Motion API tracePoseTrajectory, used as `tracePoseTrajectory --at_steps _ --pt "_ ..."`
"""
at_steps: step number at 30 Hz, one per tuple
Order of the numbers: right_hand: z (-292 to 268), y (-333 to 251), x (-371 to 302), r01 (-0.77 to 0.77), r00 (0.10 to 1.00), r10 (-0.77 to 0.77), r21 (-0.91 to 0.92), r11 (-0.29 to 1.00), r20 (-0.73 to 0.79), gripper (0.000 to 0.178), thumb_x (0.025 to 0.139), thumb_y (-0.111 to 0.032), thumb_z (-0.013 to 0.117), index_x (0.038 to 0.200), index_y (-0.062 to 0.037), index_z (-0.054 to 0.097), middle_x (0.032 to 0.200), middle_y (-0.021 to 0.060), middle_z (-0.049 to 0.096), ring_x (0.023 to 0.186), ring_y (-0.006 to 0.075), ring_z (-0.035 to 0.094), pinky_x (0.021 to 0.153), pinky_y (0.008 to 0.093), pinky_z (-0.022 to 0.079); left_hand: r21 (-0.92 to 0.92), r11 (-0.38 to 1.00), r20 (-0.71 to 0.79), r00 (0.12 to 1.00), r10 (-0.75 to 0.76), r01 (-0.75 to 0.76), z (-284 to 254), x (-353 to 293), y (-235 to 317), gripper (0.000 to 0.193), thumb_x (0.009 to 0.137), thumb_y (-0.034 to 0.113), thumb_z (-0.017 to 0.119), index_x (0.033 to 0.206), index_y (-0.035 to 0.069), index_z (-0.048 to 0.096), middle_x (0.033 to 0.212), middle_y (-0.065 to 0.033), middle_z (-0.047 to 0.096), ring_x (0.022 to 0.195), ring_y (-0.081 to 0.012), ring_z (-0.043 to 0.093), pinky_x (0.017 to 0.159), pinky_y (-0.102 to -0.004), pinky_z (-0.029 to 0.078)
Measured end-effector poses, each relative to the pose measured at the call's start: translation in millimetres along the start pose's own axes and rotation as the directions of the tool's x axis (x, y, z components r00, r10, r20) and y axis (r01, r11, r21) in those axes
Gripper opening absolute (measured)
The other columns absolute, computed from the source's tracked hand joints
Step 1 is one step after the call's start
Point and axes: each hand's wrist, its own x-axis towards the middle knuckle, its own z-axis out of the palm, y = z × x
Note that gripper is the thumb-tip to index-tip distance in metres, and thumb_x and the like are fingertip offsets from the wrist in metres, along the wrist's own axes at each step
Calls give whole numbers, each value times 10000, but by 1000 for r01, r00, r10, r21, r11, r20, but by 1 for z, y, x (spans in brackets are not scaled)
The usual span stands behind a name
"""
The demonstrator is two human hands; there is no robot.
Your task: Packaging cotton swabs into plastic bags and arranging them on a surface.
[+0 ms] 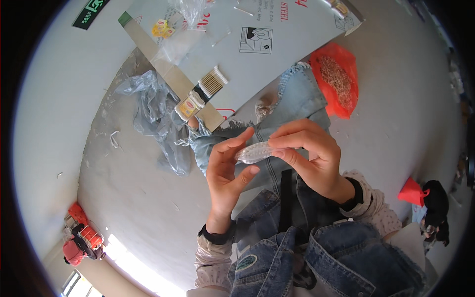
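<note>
My right hand (309, 156) pinches the right end of a small clear plastic packet (256, 153) between thumb and fingers, above my lap. Whitish, bumpy contents show through the film; their exact kind is too small to make out. Around the packet's left end my left hand (228, 171) is held with thumb and fingers spread, not closed on it. Beyond the hands, at the near edge of the grey board table (222, 44), lie a bundle of cotton swabs (213, 81) with brown sticks and a swab pack (189, 105) with a yellow label.
An open red bag (336, 79) full of loose swabs stands right of my knee. Crumpled clear plastic (163, 116) lies on the floor at left. On the table are yellow labels (162, 28), a clear bag (188, 12) and stray swabs. Bags (81, 240) sit at lower left.
</note>
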Motion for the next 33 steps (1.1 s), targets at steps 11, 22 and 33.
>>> tracePoseTrajectory --at_steps 11,22,33 --pt "-10 66 79 108 994 -104 -132 985 37 197 804 22 745 992 -28 708 975 83 664 789 179 657 666 274 535 403 897 -42 976 215 -180 -1 100 -25 326 748 -59 781 1062 -15 705 1158 -145 690 1115 -250 640 955 -344 499" --pt "-18 165 129 -54 992 67 -117 992 111 117 839 46 695 912 -44 680 977 44 638 787 142 602 624 248 480 511 850 -104 972 211 -130 -19 175 -91 175 806 -78 720 959 8 713 1068 -116 711 985 -212 677 837 -300 531" --pt "-28 179 133 -150 973 150 -16 989 173 117 829 26 699 922 -37 663 973 32 601 779 100 541 666 237 443 525 849 -112 985 129 -51 -8 181 -94 155 803 -79 720 936 -14 678 1084 -127 696 975 -194 663 848 -294 519"
